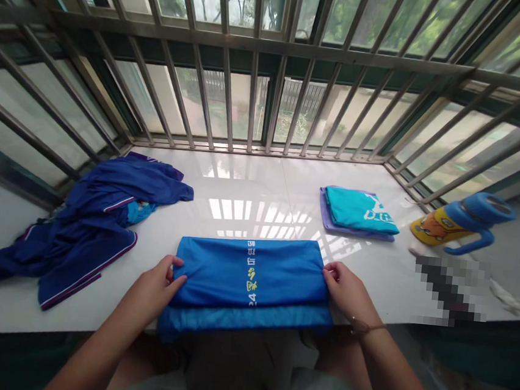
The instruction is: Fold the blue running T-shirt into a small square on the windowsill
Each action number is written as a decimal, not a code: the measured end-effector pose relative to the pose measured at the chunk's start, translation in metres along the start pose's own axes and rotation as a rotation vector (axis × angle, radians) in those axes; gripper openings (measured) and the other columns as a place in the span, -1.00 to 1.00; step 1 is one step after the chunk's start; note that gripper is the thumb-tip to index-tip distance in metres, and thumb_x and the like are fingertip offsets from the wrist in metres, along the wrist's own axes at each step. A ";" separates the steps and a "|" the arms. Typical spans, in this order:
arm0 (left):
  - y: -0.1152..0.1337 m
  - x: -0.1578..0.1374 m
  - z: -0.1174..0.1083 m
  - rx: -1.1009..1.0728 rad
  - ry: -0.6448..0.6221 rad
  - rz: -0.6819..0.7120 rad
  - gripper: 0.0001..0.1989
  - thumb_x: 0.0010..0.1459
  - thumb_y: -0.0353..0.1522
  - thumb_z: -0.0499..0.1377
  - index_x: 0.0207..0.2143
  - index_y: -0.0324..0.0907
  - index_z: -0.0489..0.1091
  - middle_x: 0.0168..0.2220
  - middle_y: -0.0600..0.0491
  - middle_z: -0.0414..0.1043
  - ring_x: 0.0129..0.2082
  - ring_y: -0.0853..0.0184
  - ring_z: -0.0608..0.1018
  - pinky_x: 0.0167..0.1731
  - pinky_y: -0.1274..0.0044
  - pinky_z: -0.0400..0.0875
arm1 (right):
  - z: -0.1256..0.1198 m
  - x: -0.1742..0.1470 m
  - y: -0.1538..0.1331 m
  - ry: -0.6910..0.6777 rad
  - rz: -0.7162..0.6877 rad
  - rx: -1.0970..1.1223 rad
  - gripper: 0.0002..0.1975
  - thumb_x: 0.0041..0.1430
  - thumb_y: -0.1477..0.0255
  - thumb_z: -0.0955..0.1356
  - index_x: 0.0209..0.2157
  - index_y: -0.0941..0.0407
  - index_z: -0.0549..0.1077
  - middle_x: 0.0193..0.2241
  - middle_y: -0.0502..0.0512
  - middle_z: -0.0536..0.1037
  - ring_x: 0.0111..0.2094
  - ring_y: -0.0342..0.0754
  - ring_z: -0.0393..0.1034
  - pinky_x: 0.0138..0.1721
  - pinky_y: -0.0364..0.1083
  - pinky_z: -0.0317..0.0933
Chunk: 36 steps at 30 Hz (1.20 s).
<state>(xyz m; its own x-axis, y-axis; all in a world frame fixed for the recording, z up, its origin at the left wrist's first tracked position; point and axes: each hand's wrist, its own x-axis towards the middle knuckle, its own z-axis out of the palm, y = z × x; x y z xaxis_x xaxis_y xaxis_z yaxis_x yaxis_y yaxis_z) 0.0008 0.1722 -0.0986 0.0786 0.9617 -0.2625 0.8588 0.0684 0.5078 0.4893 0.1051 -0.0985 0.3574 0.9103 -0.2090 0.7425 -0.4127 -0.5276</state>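
Note:
A blue T-shirt point(215, 273) with white and yellow lettering lies partly folded on the white ledge, its lower layer hanging a little over the front edge. My left hand point(162, 283) pinches the shirt's left edge between thumb and fingers. At the opposite edge, my right hand point(342, 284) has its fingertips closed on the cloth. Folded clothes sit farther back on the right: a turquoise shirt point(355, 210) with white print on top of a purple one point(328, 220).
A heap of dark blue clothing point(98, 204) lies rumpled on the left. A blue and yellow bottle point(445, 222) with a handle stands tilted in view at the right, near a blurred-out dark object point(444, 289). Metal window bars point(251, 96) enclose the white ledge point(262, 177).

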 end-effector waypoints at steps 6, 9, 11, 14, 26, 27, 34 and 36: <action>-0.010 0.002 -0.007 -0.002 -0.084 -0.007 -0.73 0.22 -0.15 0.17 -0.12 -0.07 0.49 -0.43 0.14 0.44 -0.40 0.22 0.58 -0.36 0.48 0.34 | 0.004 -0.011 0.012 -0.015 -0.008 -0.013 -0.82 0.35 0.26 0.29 -0.20 0.01 0.50 -0.40 0.04 0.64 -0.35 0.06 0.58 -0.33 -0.07 0.29; -0.009 0.001 -0.007 0.040 -0.117 -0.002 -0.73 0.25 -0.15 0.16 -0.09 -0.06 0.50 -0.43 0.13 0.46 -0.40 0.21 0.58 -0.36 0.47 0.35 | 0.006 -0.014 0.009 -0.024 -0.005 -0.067 -0.82 0.37 0.26 0.28 -0.20 0.01 0.48 -0.38 0.05 0.64 -0.33 0.07 0.58 -0.33 -0.07 0.29; -0.005 -0.002 -0.008 0.073 -0.077 0.033 -0.70 0.26 -0.15 0.15 -0.04 -0.05 0.51 -0.33 0.07 0.54 -0.32 0.17 0.61 -0.30 0.44 0.41 | 0.003 -0.018 0.002 0.013 -0.029 -0.084 -0.77 0.40 0.20 0.27 -0.15 0.00 0.48 -0.34 0.08 0.65 -0.32 0.09 0.58 -0.32 -0.04 0.30; 0.000 -0.018 -0.009 0.075 0.086 0.215 -0.67 0.32 -0.13 0.13 -0.02 -0.04 0.55 -0.07 -0.08 0.62 -0.07 0.08 0.63 -0.04 0.33 0.50 | -0.004 -0.035 -0.009 0.072 -0.202 -0.114 -0.69 0.45 0.12 0.24 -0.12 -0.01 0.50 -0.24 0.15 0.66 -0.24 0.12 0.59 -0.26 0.00 0.34; -0.070 -0.111 0.065 -0.414 -0.202 -0.362 -0.50 0.18 0.18 0.24 -0.41 -0.04 0.54 -0.29 -0.06 0.70 -0.16 -0.07 0.74 -0.17 0.27 0.66 | 0.041 -0.110 0.087 -0.180 -0.003 0.146 -0.59 0.17 -0.09 0.47 -0.27 -0.03 0.64 -0.21 0.23 0.75 -0.12 0.35 0.65 -0.12 0.16 0.54; -0.070 -0.110 0.074 -0.600 -0.162 -0.439 -0.50 0.09 0.18 0.33 -0.33 -0.06 0.57 -0.18 -0.11 0.72 -0.08 -0.10 0.74 -0.14 0.26 0.68 | 0.048 -0.112 0.086 -0.189 0.112 0.297 -0.52 0.10 -0.11 0.50 -0.19 0.00 0.63 -0.15 0.24 0.74 -0.09 0.34 0.65 -0.11 0.14 0.55; -0.041 -0.113 0.081 -1.079 -0.100 -0.495 -0.32 -0.18 0.16 0.56 -0.20 -0.17 0.65 -0.11 -0.13 0.72 -0.03 -0.10 0.71 -0.04 0.27 0.69 | 0.066 -0.127 0.052 -0.249 0.548 0.997 -0.38 -0.05 -0.12 0.64 -0.26 0.07 0.48 -0.47 -0.06 0.51 -0.44 -0.14 0.43 -0.37 -0.19 0.34; -0.038 -0.119 0.067 -1.000 -0.143 -0.446 -0.39 -0.15 0.17 0.54 -0.28 -0.12 0.67 -0.19 -0.05 0.73 0.00 -0.13 0.69 0.04 0.23 0.66 | 0.056 -0.130 0.052 -0.266 0.535 0.973 -0.38 -0.05 -0.13 0.64 -0.31 0.07 0.47 -0.51 -0.08 0.47 -0.46 -0.15 0.39 -0.38 -0.20 0.33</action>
<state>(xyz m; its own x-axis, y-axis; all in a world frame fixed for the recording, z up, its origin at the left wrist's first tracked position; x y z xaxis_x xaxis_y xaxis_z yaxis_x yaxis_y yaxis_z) -0.0077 0.0376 -0.1420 -0.0236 0.7622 -0.6469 0.0328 0.6474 0.7615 0.4494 -0.0329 -0.1450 0.2788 0.6517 -0.7054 -0.2639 -0.6543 -0.7087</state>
